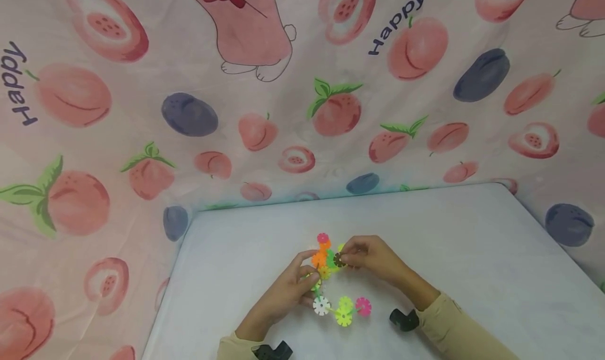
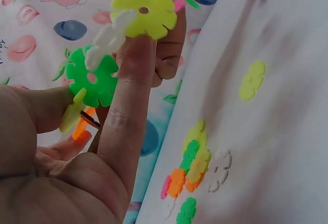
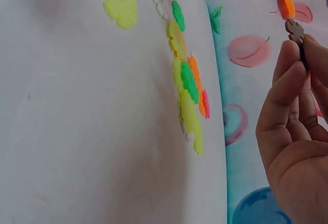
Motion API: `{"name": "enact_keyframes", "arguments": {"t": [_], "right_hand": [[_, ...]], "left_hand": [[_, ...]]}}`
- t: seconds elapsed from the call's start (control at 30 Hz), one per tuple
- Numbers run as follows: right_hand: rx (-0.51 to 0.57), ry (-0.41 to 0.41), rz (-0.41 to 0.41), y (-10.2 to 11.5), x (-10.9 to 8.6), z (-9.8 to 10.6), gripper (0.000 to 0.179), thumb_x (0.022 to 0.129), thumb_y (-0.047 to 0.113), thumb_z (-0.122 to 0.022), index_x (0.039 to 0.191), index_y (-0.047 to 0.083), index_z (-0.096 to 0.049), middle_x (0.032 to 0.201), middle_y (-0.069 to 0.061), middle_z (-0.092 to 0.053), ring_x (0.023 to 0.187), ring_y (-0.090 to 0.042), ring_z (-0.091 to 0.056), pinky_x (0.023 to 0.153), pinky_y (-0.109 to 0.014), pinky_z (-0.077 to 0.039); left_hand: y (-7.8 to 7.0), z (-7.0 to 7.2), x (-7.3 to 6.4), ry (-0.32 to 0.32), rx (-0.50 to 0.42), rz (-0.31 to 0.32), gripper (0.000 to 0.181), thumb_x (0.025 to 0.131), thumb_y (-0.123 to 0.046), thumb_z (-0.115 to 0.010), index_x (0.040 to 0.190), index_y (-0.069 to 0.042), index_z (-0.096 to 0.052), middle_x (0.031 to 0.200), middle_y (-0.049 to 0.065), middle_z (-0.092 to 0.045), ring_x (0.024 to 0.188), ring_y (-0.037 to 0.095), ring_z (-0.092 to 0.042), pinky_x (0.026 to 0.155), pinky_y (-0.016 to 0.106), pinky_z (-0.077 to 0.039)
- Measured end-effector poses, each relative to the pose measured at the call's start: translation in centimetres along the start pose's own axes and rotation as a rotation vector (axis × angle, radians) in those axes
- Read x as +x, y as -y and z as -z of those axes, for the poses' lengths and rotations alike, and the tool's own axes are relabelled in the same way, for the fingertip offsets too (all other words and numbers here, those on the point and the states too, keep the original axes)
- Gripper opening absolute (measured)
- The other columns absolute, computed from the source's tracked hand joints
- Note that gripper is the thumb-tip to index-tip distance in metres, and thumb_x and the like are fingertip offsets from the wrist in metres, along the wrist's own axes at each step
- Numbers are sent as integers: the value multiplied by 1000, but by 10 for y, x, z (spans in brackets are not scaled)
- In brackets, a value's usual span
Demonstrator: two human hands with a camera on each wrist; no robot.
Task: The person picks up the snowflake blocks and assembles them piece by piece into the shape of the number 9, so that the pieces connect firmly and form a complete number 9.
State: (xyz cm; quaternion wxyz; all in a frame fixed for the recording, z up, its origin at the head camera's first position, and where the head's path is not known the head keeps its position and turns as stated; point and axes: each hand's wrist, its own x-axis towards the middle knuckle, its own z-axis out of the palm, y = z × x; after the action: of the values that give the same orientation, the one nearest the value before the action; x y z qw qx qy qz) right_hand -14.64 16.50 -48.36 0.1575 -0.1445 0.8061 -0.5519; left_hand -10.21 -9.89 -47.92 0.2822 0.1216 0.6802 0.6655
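Head view: a heap of flower-shaped plastic discs lies on a white counter. Just left of the heap, the left hand has its grip bent around a chain; on the heap's near side this shows one white disc, two yellow discs and one pink disc. Just right of the heap, the right hand pinches one brown disc, its grip nearly closed.

Left wrist view: along one outstretched finger, the chain shows one large yellow, one white and one green disc. The heap overlaps too much for a full count.

Right wrist view: thumb and fingertip hold the brown disc by its rim, near one orange disc.

The discs look light, thin, stiff, perhaps slippery; the chain probably flexes at its joints, so flat faces beside a joint seem safest to hold.
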Motion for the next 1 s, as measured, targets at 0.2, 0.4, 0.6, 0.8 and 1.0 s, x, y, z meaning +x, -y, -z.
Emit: {"name": "enact_keyframes", "arguments": {"t": [0.2,0.4,0.6,0.8,1.0], "right_hand": [[1,-29,10,5,0,0,14,90,30,-79,95,18,-75,91,-11,-76,85,-43,-68,71,-45,-59],[0,-33,30,5,0,-1,13,90,31,-79,94,20,-76,95,-12,-77,86,-44,-69,68,-44,-58],[-18,-51,43,6,0,-1,11,89,31,-80,92,21,-76,93,-1,-77,87,-42,-70,70,-45,-59],[-31,-41,61,8,-1,-2,11,87,31,-82,92,22,-77,91,-1,-76,87,-39,-69,73,-45,-59],[10,-10,104,10,-2,-2,8,87,24,-82,92,19,-78,92,-1,-76,89,-22,-71,81,-33,-61]], "left_hand": [[2,0,1,-4,19,1,62,104,-26,-60,158,-19,-31,114,22,-66,80,16,-66,69,33,-61],[2,1,1,5,73,-9,60,103,-32,-61,157,-21,-35,112,14,-71,88,17,-68,78,48,-61],[2,1,1,25,75,-7,60,103,-32,-60,157,-20,-35,117,23,-68,89,16,-68,81,48,-60],[1,1,1,55,61,-6,63,104,-30,-60,158,-14,-32,118,27,-65,88,19,-70,79,40,-61],[0,1,1,94,27,-16,61,104,-28,-60,158,-18,-32,110,14,-66,90,19,-73,80,34,-61]]}}
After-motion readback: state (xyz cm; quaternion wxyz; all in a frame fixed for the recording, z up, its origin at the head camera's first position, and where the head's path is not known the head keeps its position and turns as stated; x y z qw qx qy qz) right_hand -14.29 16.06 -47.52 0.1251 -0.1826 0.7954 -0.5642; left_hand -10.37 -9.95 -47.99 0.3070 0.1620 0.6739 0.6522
